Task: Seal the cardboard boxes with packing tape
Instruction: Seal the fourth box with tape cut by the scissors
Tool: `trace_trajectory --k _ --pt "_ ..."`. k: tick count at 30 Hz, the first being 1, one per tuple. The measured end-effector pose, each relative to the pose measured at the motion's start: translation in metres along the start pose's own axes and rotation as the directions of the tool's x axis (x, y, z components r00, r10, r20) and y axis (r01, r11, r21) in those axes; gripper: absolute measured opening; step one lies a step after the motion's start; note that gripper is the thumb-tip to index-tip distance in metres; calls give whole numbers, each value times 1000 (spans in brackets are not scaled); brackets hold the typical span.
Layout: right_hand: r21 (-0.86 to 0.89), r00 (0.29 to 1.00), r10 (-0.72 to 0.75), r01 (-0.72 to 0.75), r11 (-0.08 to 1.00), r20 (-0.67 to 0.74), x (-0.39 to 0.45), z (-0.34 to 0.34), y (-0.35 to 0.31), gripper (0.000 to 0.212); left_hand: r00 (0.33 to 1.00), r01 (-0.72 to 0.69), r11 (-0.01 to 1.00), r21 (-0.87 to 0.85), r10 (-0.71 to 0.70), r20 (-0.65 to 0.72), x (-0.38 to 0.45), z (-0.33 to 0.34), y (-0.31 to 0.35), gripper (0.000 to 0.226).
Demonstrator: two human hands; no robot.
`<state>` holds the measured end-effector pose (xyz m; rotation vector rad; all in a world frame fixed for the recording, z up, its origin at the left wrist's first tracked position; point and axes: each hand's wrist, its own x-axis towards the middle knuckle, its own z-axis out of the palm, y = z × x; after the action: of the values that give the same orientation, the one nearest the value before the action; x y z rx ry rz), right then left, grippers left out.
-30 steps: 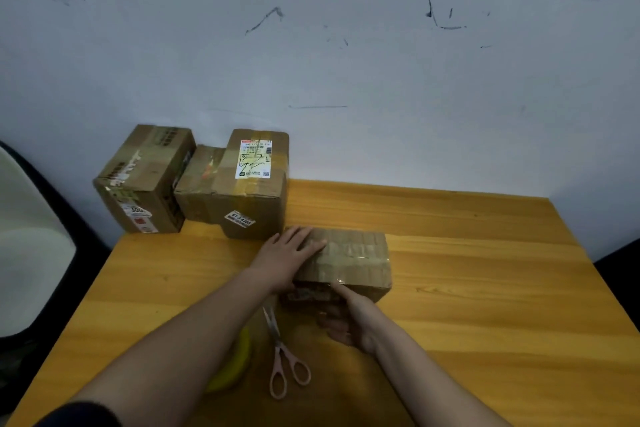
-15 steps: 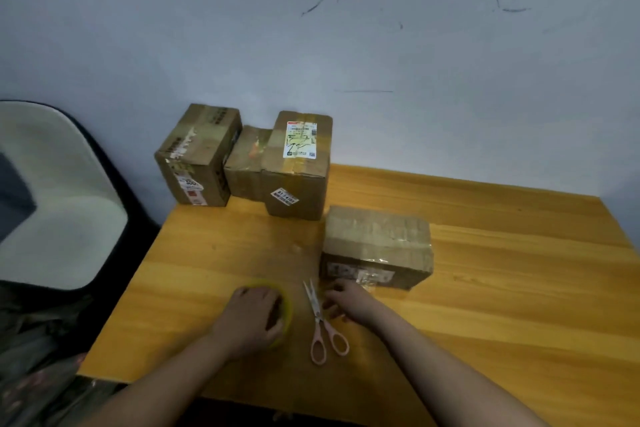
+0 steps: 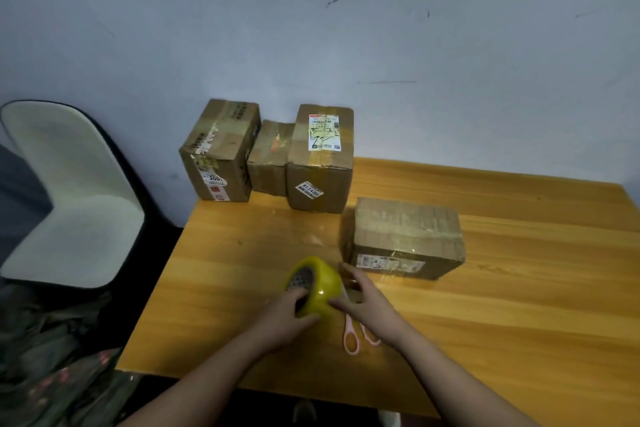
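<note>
A yellow roll of packing tape [image 3: 317, 282] is lifted on edge above the wooden table [image 3: 502, 305], near its front. My left hand [image 3: 285, 317] grips the roll from below, fingers hooked into its core. My right hand [image 3: 363, 298] touches the roll's right side with its fingertips; whether it pinches the tape end I cannot tell. A taped cardboard box [image 3: 403, 237] lies just behind my right hand. Three more taped boxes stand at the table's back left corner: a tall one [image 3: 220, 151], a small one [image 3: 268, 158], and one with a shipping label [image 3: 320, 159].
Pink-handled scissors [image 3: 356, 333] lie on the table under my right hand, partly hidden. A pale chair [image 3: 65, 191] stands left of the table. The marked wall runs close behind the boxes. Patterned fabric [image 3: 52, 374] shows at lower left.
My left hand left the box, reached the tape roll lying flat and has lifted it on edge. My right hand moved from the box front to the roll. The camera has swung left.
</note>
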<state>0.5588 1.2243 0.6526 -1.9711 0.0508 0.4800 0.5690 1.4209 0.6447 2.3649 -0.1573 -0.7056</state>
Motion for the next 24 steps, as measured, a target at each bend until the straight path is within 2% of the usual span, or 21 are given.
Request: trace_trajectory --k 2,5,9,13,16,19,24 --pt "66 996 -54 59 996 -71 -8 -12 -8 67 999 -27 982 -184 31 16 -3 -5 13 58" --pt "33 969 -155 164 986 -191 -22 -30 -21 63 998 -66 954 -292 65 -13 -11 -9 36 58" --pt "-225 847 -386 322 919 -365 -40 -54 -37 50 986 -166 894 -416 155 -61 -22 -18 76 50" --pt "-341 723 -513 389 856 -463 -51 -69 -49 39 968 -246 801 -546 225 -107 -28 -23 112 37" --pt "-308 692 -511 408 860 -510 -53 -79 -51 34 960 -279 764 -581 246 -137 -27 -20 130 44" --pt "-257 680 -490 421 870 -545 -55 -93 -52 31 947 -321 784 -531 271 -173 -25 -18 144 42" --pt "-350 644 -550 424 835 -532 -57 -111 -53 37 922 -381 817 -433 300 -246 -19 -15 157 45"
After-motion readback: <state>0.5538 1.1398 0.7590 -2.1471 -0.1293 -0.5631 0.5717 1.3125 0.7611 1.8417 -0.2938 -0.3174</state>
